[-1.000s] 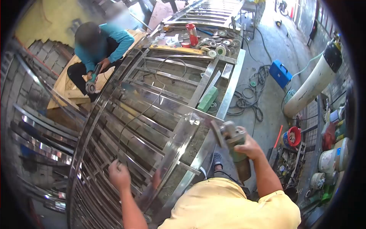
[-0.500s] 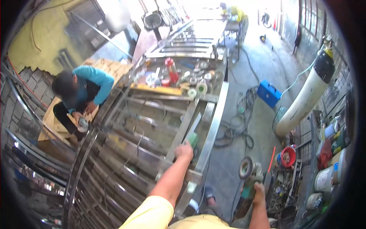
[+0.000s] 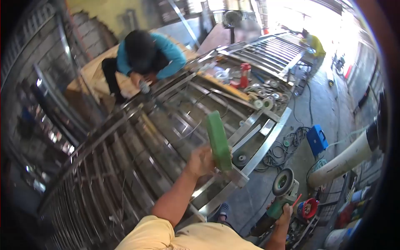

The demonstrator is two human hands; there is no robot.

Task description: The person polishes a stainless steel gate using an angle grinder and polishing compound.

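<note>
My left hand (image 3: 201, 161) is closed around the lower part of a green polishing compound bar (image 3: 218, 139), held upright above the metal gate frame (image 3: 268, 146). In my right hand (image 3: 285, 215) is a green-and-black angle grinder (image 3: 274, 209), off the frame's right side. Its round disc (image 3: 283, 182) faces up and toward the frame. A small dark disc (image 3: 241, 158) lies on the frame just right of the bar. A flat metal strip (image 3: 246, 138) rests beside it.
Across the frame, a person in a blue sleeve (image 3: 171, 54) bends over a power tool. Several discs (image 3: 266, 102) and a red can (image 3: 245, 75) lie farther along. On the right are cables (image 3: 287, 143), a blue toolbox (image 3: 317, 139), a gas cylinder (image 3: 341, 164) and a red bucket (image 3: 309, 208).
My left hand has lifted the green bar off the frame and raised it. The grinder stays in my right hand. The view has turned left, and the person opposite leans further forward.
</note>
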